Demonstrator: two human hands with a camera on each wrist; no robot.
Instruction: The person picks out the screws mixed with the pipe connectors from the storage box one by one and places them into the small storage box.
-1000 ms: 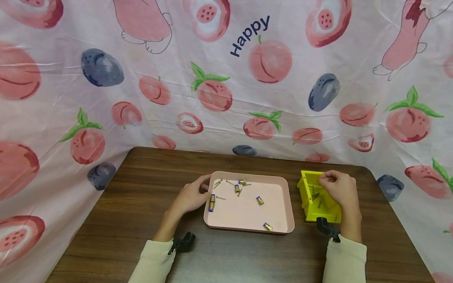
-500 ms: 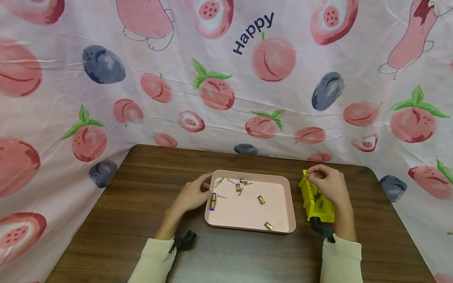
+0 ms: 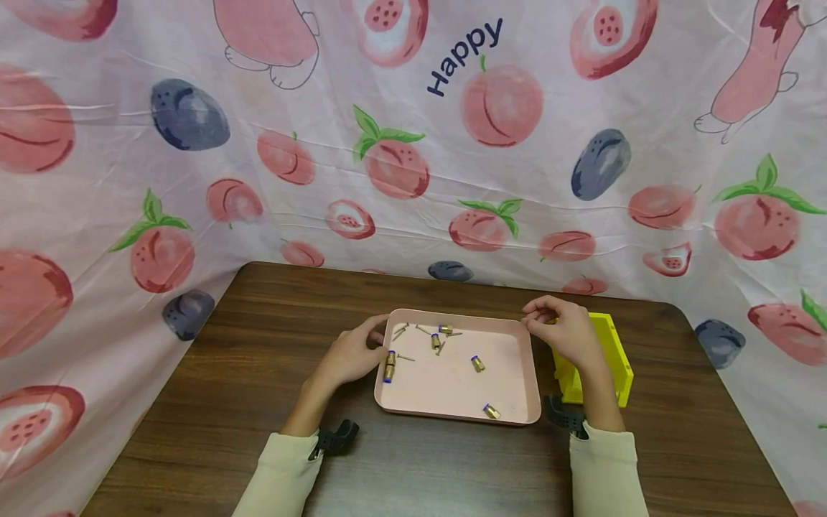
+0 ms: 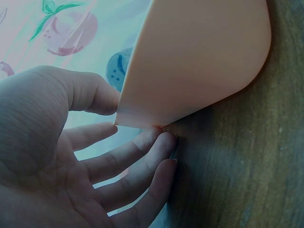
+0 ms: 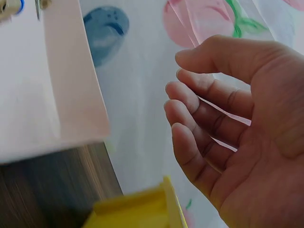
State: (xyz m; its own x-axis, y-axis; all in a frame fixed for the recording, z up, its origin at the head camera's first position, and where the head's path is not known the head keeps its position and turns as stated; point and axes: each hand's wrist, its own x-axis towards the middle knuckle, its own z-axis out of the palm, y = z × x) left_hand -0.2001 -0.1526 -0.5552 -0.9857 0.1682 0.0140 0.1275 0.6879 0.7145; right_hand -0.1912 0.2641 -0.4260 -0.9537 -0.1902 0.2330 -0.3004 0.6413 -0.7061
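Note:
A pale pink tray (image 3: 446, 391) lies on the table in the head view, holding several brass push-in fittings (image 3: 477, 364) with blue collars and several small screws (image 3: 405, 357). At its left side, my left hand (image 3: 349, 355) grips the wall near the back corner. In the left wrist view, the thumb tip passes behind the tray's rim and the fingertips touch the outside. My right hand (image 3: 568, 334) hovers by the back right corner, fingers loosely curved. Between its thumb and fingers nothing shows in the right wrist view. Behind that hand stands a yellow bin (image 3: 614, 352), partly hidden.
The dark wooden table (image 3: 291, 301) is ringed by a fruit-printed cloth (image 3: 310, 158) at the back and sides. A black wrist camera mount (image 3: 339, 436) sits on the left wrist, and another black mount (image 3: 562, 413) on the right.
My right hand has moved left from over the yellow bin to the tray's back right corner. The bin has tipped and shows its side. My left hand stays at the tray.

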